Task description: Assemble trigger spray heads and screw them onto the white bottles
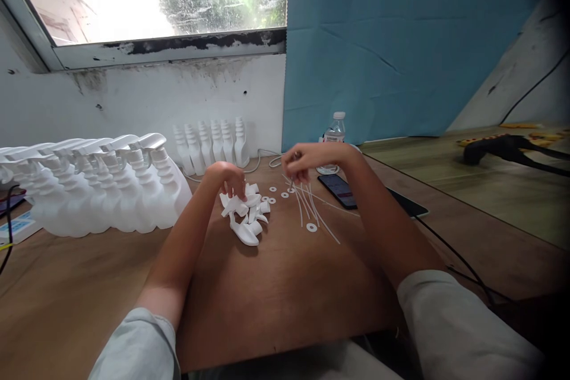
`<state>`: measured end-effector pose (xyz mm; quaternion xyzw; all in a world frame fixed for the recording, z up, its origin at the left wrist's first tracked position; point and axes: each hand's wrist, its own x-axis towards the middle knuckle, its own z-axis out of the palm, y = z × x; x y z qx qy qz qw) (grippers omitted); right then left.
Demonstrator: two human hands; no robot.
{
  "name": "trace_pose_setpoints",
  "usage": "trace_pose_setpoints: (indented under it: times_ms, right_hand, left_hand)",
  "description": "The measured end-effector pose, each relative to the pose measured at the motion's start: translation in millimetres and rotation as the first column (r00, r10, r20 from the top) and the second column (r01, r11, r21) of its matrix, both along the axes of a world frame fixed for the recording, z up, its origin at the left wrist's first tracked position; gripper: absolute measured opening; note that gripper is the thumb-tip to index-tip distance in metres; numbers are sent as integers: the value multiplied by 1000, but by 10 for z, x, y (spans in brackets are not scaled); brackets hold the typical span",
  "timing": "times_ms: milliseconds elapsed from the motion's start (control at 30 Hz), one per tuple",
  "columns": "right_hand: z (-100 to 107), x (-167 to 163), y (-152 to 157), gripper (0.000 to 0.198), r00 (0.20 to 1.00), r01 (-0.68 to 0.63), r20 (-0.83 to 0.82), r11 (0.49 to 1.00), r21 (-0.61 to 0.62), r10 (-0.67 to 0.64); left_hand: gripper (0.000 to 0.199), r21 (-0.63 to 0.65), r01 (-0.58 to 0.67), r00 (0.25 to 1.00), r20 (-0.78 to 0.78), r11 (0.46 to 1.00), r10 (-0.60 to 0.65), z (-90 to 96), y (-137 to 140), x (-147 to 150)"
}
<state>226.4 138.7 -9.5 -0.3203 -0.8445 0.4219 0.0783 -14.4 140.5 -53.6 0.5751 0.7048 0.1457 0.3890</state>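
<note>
My left hand reaches down into a pile of white plastic spray-nozzle heads, its fingers bent and closed on one of them. The fingertips are partly covered by the pieces. My right hand hovers just over several thin white tubes and small white washers. Its fingers are curled together in a pinch, and what lies between them is too small to make out. A larger washer rests nearer to me, beside the tubes.
Rows of white ribbed-neck bottles stand at the left, with more small bottles against the wall. Past my right hand are a clear water bottle, a phone and a dark flat device. A black cable crosses the right side.
</note>
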Motion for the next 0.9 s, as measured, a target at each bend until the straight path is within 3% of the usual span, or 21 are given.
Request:
trace_pose_setpoints:
  times_ms: [67, 133, 233, 300, 367, 433, 533, 633, 700, 800, 900]
  right_hand:
    - [-48, 57, 9, 19, 954, -115, 250, 974, -193, 162]
    - [-111, 92, 37, 29, 892, -174, 359, 941, -289, 275]
    - [-183, 94, 93, 41, 858, -146, 431, 938, -313, 278]
    - [-214, 66, 126, 46, 820, -95, 508, 938, -333, 263]
    - [-242, 25, 151, 49, 779, -64, 569, 936, -345, 263]
    - [-269, -18, 162, 50, 757, -59, 597, 937, -344, 267]
    - [-288, -72, 138, 50, 744, -85, 595, 927, -364, 302]
    - [-269, -114, 73, 50, 751, -118, 564, 910, -397, 343]
    - [-253, -143, 33, 51, 764, -157, 529, 901, -405, 370]
    - [-265, -188, 25, 54, 804, -225, 444, 895, -386, 394]
    - [-321, -221, 91, 56, 863, -234, 377, 926, -295, 338]
  left_hand:
    - [13, 2, 30, 999, -41, 1000, -30, 76, -75, 37]
    - [22, -8, 76, 993, -95, 997, -76, 196, -173, 48]
    - [39, 77, 218, 937, -294, 973, -187, 467, -421, -3]
    - [53, 149, 387, 852, -435, 910, -291, 673, -669, -82]
    - [60, 244, 433, 825, -495, 867, -273, 851, -958, -186]
    - [60, 397, 416, 840, -513, 818, -178, 975, -1246, -298]
    - [50, 665, 336, 853, -516, 667, 84, 1070, -1597, -445]
    - [38, 811, 223, 778, -482, 540, 402, 1108, -1795, -550]
    - [34, 853, 136, 708, -440, 504, 553, 1118, -1840, -611]
    - [31, 878, 26, 630, -386, 478, 674, 1118, -1817, -701]
    - [33, 850, -93, 627, -355, 519, 693, 1116, -1757, -763]
